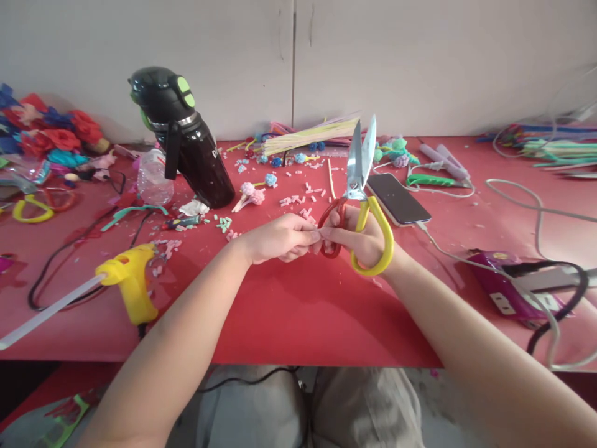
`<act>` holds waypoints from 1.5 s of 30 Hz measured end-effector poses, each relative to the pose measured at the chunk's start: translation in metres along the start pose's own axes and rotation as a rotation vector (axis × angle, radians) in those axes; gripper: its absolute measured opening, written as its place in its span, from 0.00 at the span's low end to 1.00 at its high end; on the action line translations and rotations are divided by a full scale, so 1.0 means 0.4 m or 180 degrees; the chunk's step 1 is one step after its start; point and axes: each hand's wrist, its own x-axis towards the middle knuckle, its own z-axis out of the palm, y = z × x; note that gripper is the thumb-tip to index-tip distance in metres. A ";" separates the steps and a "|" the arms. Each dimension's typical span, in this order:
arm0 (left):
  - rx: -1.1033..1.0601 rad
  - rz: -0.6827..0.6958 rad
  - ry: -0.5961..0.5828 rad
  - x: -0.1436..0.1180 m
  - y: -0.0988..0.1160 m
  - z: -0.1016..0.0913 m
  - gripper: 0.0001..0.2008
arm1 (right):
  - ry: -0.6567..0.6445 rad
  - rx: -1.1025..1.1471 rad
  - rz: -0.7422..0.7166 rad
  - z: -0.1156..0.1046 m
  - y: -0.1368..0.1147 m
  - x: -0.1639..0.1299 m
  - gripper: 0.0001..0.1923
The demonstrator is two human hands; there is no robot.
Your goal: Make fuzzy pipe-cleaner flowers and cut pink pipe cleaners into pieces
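Observation:
My right hand (364, 239) carries a pair of scissors (358, 180) with one red and one yellow handle. The blades point up and away from me, slightly apart. The fingertips of my left hand (284, 238) are pinched together and meet those of my right hand over the red table (298, 311). Whatever they pinch is too small to make out. Small cut pink pieces (291, 200) lie scattered just beyond my hands. Past them are pink and blue fuzzy balls on stems (252, 191) and a single pale stem (331, 178).
At left stand a black bottle (198, 155) and a yellow glue gun (133, 280) with a glue stick. A phone (398, 198) with a white cable lies right of the scissors. A purple power strip (504, 283) is at far right. Pipe cleaners (310, 138) lie along the back wall.

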 end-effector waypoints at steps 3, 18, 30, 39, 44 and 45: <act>0.0086 -0.0088 -0.0048 -0.006 0.006 -0.001 0.16 | -0.0035 0.0009 -0.0055 0.001 0.000 -0.001 0.20; 0.0048 0.0447 0.0909 -0.016 0.010 -0.048 0.16 | 0.0344 -0.0981 -0.0132 -0.049 -0.012 -0.002 0.25; -0.0344 0.1183 0.2038 -0.018 0.014 -0.079 0.14 | -0.0364 -0.2426 0.0469 -0.058 -0.039 -0.034 0.32; -0.0292 0.1075 0.2067 -0.017 0.018 -0.068 0.15 | -0.0428 -0.2633 0.0428 -0.049 -0.034 -0.034 0.29; -0.0358 0.1084 0.2056 -0.016 0.018 -0.072 0.15 | -0.0462 -0.2600 0.0413 -0.052 -0.032 -0.038 0.29; -0.0355 0.1087 0.2038 -0.015 0.017 -0.073 0.15 | -0.0471 -0.2585 0.0418 -0.051 -0.032 -0.038 0.29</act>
